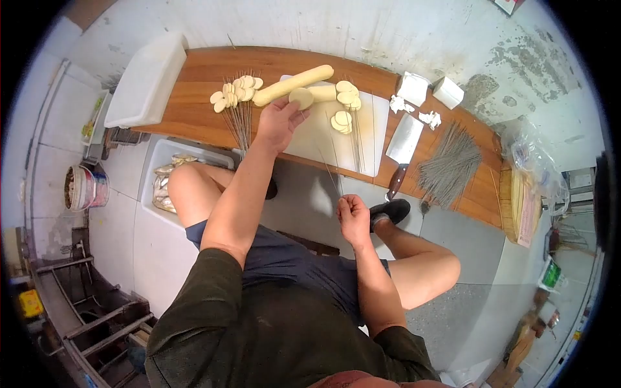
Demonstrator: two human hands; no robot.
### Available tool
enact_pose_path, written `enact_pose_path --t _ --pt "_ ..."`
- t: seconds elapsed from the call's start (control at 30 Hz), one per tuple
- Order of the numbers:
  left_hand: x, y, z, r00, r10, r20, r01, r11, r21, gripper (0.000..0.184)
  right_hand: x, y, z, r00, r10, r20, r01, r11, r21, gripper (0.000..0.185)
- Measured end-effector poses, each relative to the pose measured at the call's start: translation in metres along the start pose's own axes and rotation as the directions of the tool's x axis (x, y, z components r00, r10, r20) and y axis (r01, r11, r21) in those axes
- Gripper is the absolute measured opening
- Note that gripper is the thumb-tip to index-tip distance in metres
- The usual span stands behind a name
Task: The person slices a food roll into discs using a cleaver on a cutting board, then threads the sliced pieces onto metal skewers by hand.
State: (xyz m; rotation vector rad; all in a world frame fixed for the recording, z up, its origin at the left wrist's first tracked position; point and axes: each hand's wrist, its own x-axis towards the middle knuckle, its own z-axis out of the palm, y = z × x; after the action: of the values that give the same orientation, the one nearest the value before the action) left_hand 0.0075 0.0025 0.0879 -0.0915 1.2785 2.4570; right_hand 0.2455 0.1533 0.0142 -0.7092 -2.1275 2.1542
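Observation:
My left hand (279, 121) pinches a round pale-yellow slice (301, 98) above the near-left part of the white cutting board (374, 132). Lower and to the right, my right hand (354, 216) has its fingers closed on thin skewers (328, 165) that point up and away from me. Behind the slice lies a long pale-yellow roll (294, 85), with a shorter roll piece (323, 94) beside it. Skewered slices (348, 96) rest on the board, their sticks toward me. More skewered slices (236, 92) lie at the left on the wooden table (200, 84).
A cleaver (405, 139) and a heap of grey skewers (449, 165) lie right of the board. Two white blocks (412, 88) stand behind with crumpled white scraps. A white bin (145, 87) sits at the left; a tub (150, 200) of fish-like items is on the floor.

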Motion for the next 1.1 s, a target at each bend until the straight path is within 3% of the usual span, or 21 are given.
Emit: enact_pose_path --t 0.4,0.7,1.0,1.1 --pt "0.0 -0.001 0.0 1.0 0.005 -0.003 -0.005 0.999 -0.038 0.027 0.001 0.001 0.001 1.0 0.024 0.013 -0.024 1.0 0.008 0.013" --pt "0.0 -0.002 0.002 1.0 0.012 0.003 -0.012 0.999 0.044 0.026 0.002 0.007 0.001 1.0 -0.012 -0.01 0.012 1.0 -0.003 0.013" --pt "-0.004 -0.005 0.005 0.999 0.032 0.022 -0.035 0.992 0.121 0.025 -0.003 -0.007 0.003 0.999 0.051 0.006 -0.051 0.999 -0.004 0.012" --pt "-0.002 -0.01 0.002 1.0 0.015 0.017 -0.017 0.994 0.11 0.025 -0.001 0.003 0.005 1.0 -0.007 0.006 0.007 0.999 0.033 0.014"
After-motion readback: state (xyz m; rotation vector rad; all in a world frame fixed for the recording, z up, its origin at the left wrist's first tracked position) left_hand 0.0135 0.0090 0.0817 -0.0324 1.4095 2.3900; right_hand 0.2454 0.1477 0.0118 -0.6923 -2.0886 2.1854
